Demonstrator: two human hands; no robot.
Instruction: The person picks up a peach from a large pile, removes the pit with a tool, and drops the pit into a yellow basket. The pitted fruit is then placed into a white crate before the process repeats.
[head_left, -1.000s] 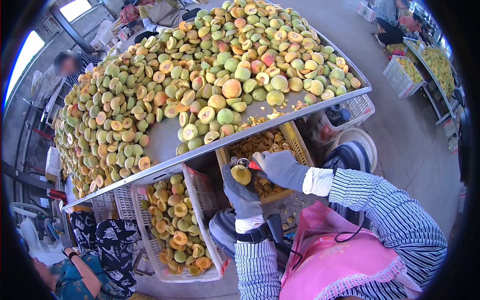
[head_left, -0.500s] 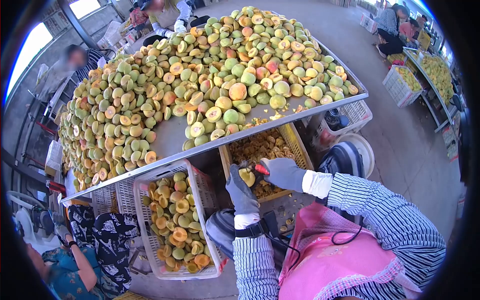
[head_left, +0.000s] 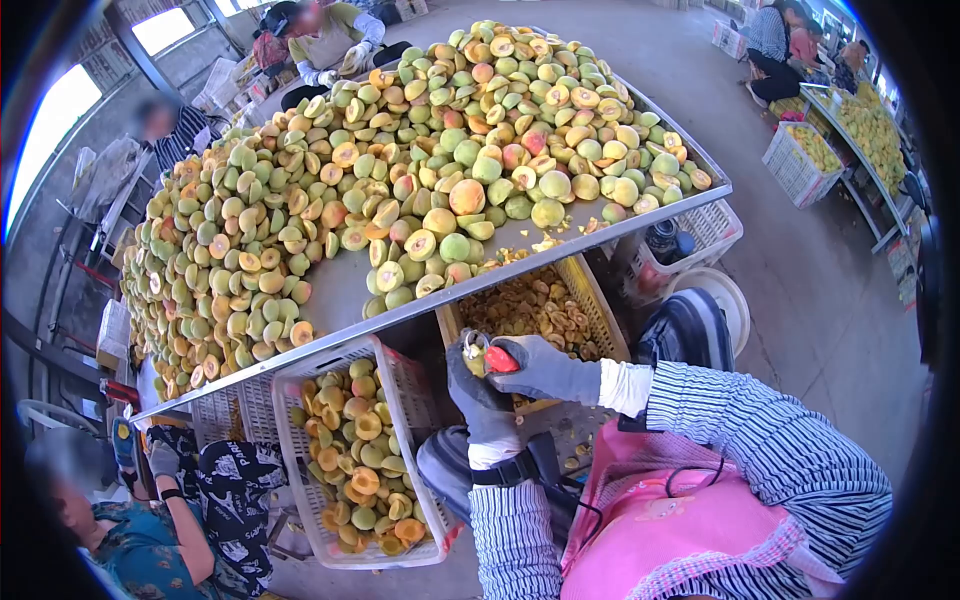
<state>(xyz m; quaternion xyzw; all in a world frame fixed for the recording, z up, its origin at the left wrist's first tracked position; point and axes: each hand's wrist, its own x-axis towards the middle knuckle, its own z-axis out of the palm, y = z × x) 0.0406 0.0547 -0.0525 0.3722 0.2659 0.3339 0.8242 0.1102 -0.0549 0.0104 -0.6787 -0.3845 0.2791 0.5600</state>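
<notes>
Below the table edge, my left hand (head_left: 483,405), in a grey glove, is closed around a peach half (head_left: 474,364), mostly hidden by the fingers. My right hand (head_left: 552,371), gloved too, grips the red handle of a pitting tool (head_left: 501,360). The tool's curved metal end meets the fruit in my left hand. Both hands are close together over the near end of a yellow crate (head_left: 604,305) of brown-yellow pits and scraps. To their left stands a white crate (head_left: 290,440) of pitted peach halves (head_left: 366,480).
A metal-edged table (head_left: 345,290) bears a big heap of halved peaches (head_left: 440,150). At the right are a white bucket (head_left: 735,300) and a white basket (head_left: 728,232) holding a dark bottle. A co-worker (head_left: 160,530) sits at lower left; other people work behind the table.
The tool's red handle has turned and moved slightly left and down, closer to my left hand. The co-worker at lower left has raised their hands. The view has shifted slightly.
</notes>
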